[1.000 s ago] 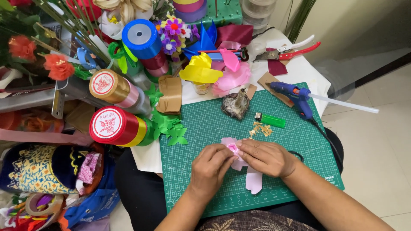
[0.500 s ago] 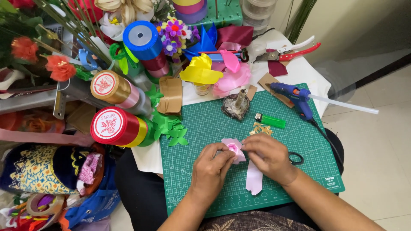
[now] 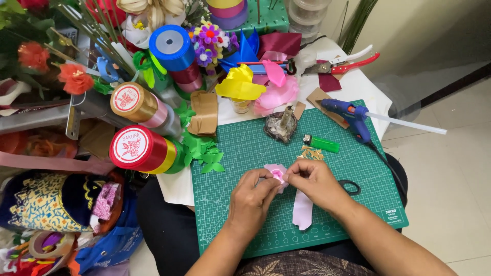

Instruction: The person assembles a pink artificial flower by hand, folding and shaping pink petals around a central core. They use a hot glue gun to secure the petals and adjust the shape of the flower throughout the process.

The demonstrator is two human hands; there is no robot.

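Both my hands meet over the green cutting mat (image 3: 245, 148) and pinch a small pink ribbon flower (image 3: 276, 171). My left hand (image 3: 253, 197) grips the flower from the left side, fingers curled on it. My right hand (image 3: 314, 181) holds it from the right, and a strip of pale pink ribbon (image 3: 303, 210) hangs from under that hand down across the mat. Black scissors (image 3: 351, 187) lie just right of my right hand, partly hidden by it.
A blue glue gun (image 3: 348, 113), a green lighter (image 3: 323, 144) and a candle holder (image 3: 281, 125) sit at the mat's far side. Ribbon spools (image 3: 138, 149), green ribbon leaves (image 3: 202, 151), red pruners (image 3: 348, 62) and artificial flowers crowd the back and left.
Both hands with the pink flower shifted slightly up the mat, away from me; the ribbon strip trails below them. The rest stays put.
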